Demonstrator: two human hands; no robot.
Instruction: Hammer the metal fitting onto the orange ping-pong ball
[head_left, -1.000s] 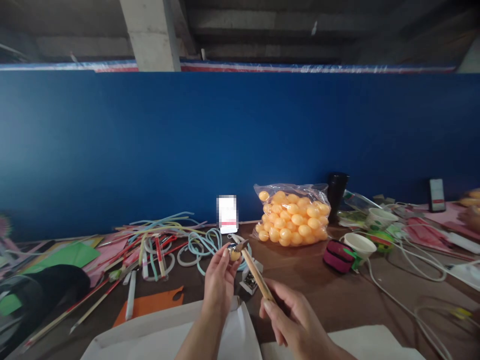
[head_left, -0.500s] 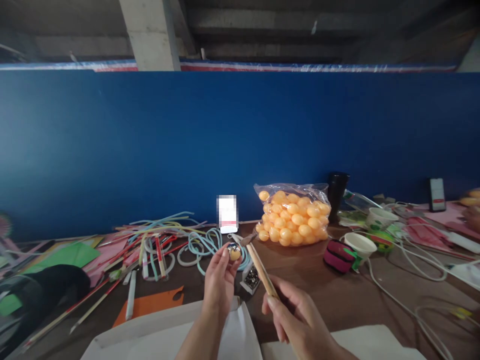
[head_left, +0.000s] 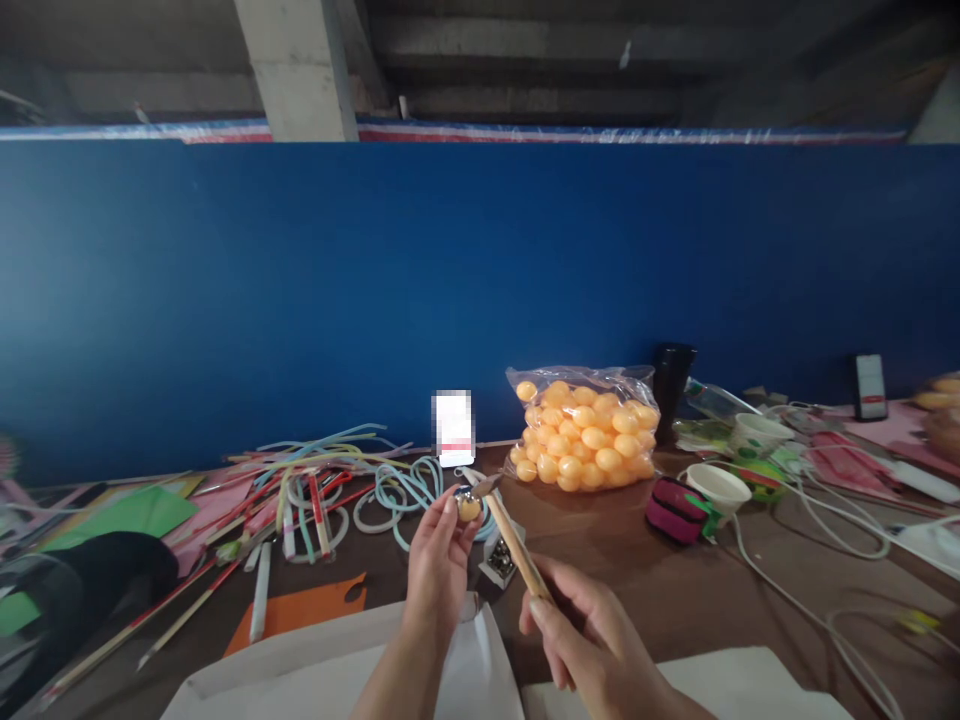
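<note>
A small shiny ball (head_left: pixel 469 508), silver on top and yellowish below, is pinched in the fingertips of my left hand (head_left: pixel 437 555), raised above the tabletop. My right hand (head_left: pixel 581 625) is wrapped round the wooden handle of a hammer (head_left: pixel 517 552), which slants up and to the left. The narrow metal head of the hammer lies at the ball's upper right; whether it touches I cannot tell. Below and behind the handle stands a small open box (head_left: pixel 496 560) of tiny metal pieces, partly covered by it.
Behind the hands are a clear bag of orange balls (head_left: pixel 585 440), a phone (head_left: pixel 454 430) with a blurred screen and coiled pale-blue tubing (head_left: pixel 409 495). Sticks and coloured paper (head_left: pixel 142 515) crowd the left. A pink pouch (head_left: pixel 675 510), cups (head_left: pixel 716 490) and cables are right. White sheets (head_left: pixel 352 665) lie in front.
The hammer's head has shifted slightly left onto or close over the ball, its handle swinging with it. My left hand holds the ball in nearly the same place.
</note>
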